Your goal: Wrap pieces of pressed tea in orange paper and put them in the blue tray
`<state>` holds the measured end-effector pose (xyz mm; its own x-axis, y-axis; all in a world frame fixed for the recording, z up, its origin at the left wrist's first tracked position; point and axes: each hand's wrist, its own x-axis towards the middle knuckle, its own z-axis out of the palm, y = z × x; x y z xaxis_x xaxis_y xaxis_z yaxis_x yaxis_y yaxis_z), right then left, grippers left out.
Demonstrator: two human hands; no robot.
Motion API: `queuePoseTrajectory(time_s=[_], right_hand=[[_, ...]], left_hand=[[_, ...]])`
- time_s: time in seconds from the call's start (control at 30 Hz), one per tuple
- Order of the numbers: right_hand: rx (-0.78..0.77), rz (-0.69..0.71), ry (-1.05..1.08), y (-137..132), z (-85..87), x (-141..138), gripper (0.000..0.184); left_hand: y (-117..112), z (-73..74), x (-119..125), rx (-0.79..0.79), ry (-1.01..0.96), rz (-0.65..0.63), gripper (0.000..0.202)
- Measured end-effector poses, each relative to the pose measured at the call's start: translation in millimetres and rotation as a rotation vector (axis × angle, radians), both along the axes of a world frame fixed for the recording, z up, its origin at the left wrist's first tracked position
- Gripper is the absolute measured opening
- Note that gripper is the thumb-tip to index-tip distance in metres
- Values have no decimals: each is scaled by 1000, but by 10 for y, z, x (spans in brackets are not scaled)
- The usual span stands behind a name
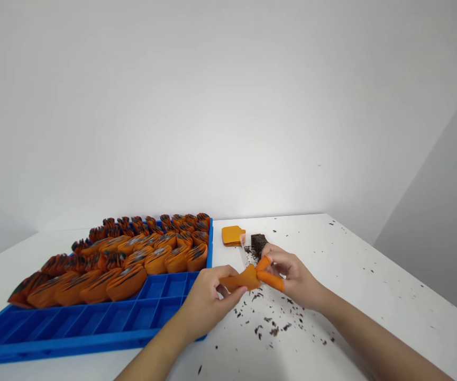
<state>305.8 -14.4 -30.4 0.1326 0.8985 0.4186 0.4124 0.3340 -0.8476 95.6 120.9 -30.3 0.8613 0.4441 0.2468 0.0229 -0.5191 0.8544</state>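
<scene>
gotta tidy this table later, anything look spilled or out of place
Yes: dark crumbs are scattered over the white table, many of them just in front of the right hand. They look spilled, lying loose and apart from the dark clump behind that hand.

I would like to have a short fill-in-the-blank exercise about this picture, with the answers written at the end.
1. The compartment tray is ____ in colour.
2. Two orange finger covers are worn on the ____ hand.
3. The left hand holds a small piece whose colour is ____.
4. In the picture, the flat stack lies to the ____ of the dark brown pile.

Missing words: blue; right; orange; left.
</scene>
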Motion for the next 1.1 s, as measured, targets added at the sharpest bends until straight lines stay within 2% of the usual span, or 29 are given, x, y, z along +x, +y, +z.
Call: queuePoseTrajectory(time_s=[0.2,0.37,0.57,0.63,0.73,0.83,0.93,1.1], right_hand=[[0,-16,-117,-33,32,21,25],[12,-3,-138,-45,35,9,28],[15,-4,-115,-21,4,0,38],[-3,15,-95,-7,-21,27,44],[-18,88,-84,3,-44,71,44],[-8,156,-96,-2,-31,88,39],[-15,160,-99,-11,-7,69,41],[-54,126,-159,-34,36,68,42]], left_hand=[[-29,20,-22,92,43,-16,13],[-61,17,-28,44,53,-81,9],[-79,-2,-19,40,44,-68,12],[-79,3,-21,37,61,-88,11],[-85,25,-24,54,65,-94,12],[-93,50,-24,61,18,-92,21],[-93,55,-25,59,-66,-128,27],[-68,15,-18,15,-143,-169,22]])
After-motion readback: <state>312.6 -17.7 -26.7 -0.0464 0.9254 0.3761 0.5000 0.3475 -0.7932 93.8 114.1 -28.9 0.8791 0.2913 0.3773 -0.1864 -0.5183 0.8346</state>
